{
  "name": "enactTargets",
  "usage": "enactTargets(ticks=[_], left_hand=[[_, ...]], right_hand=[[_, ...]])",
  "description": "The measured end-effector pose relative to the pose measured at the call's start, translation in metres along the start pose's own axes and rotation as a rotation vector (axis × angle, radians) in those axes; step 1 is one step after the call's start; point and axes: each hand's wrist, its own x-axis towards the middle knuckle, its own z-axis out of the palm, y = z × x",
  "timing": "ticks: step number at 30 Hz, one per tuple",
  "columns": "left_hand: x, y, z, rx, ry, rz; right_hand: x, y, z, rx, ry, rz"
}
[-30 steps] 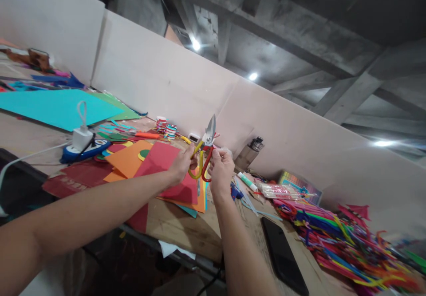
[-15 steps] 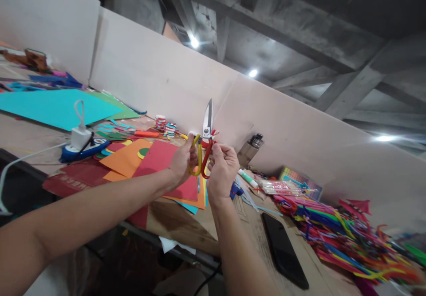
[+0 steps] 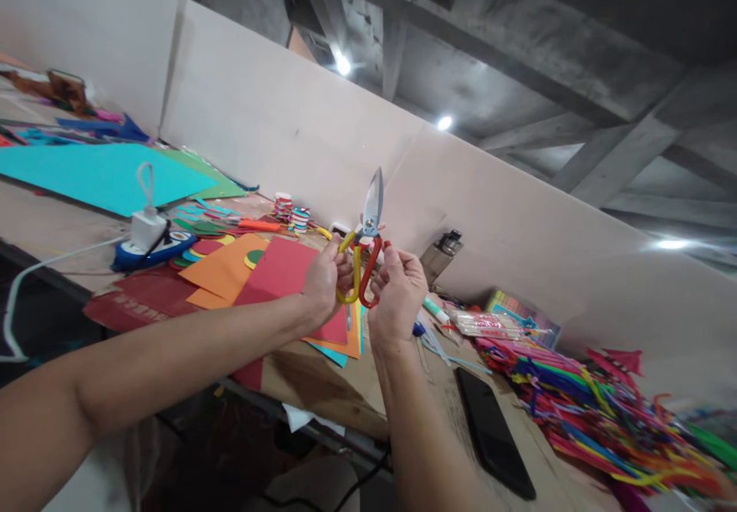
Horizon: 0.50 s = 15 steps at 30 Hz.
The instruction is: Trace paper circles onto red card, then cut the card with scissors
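Note:
A pair of scissors [image 3: 373,203] with one yellow and one red handle is held up above the table, blades together and pointing upward. My left hand [image 3: 325,280] is closed on the yellow handle. On the other side, my right hand [image 3: 401,288] grips at the red handle, its fingers curled and partly hidden behind it. Beneath my hands lie sheets of red paper [image 3: 277,278] and orange paper [image 3: 222,270]. A small green paper disc [image 3: 254,257] rests on the orange sheet.
At right are a black phone [image 3: 494,431] and a heap of coloured pipe cleaners [image 3: 593,404]. A bottle [image 3: 441,257] and a glue stick [image 3: 436,309] stand or lie near the white partition [image 3: 276,113]. At left are turquoise card [image 3: 104,174] and a blue power strip with a white plug [image 3: 148,229].
Both hands and the scissors have shifted slightly right in view. The scissors' blades have turned, leaning a little more to the right. Both hands keep their hold.

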Motion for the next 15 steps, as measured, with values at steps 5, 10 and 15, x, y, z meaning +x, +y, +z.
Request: enactTargets(ticks=[5, 10, 15], left_hand=[[0.005, -0.005, -0.008, 0.041, -0.006, 0.001], [0.029, -0.009, -0.028, 0.253, -0.084, 0.041], [0.051, 0.002, -0.040, 0.467, -0.256, -0.126]], right_hand=[[0.002, 0.006, 0.001, 0.003, 0.001, 0.009], [0.018, 0.024, -0.013, -0.053, -0.095, 0.117], [0.031, 0.040, -0.029, -0.060, -0.106, 0.088]])
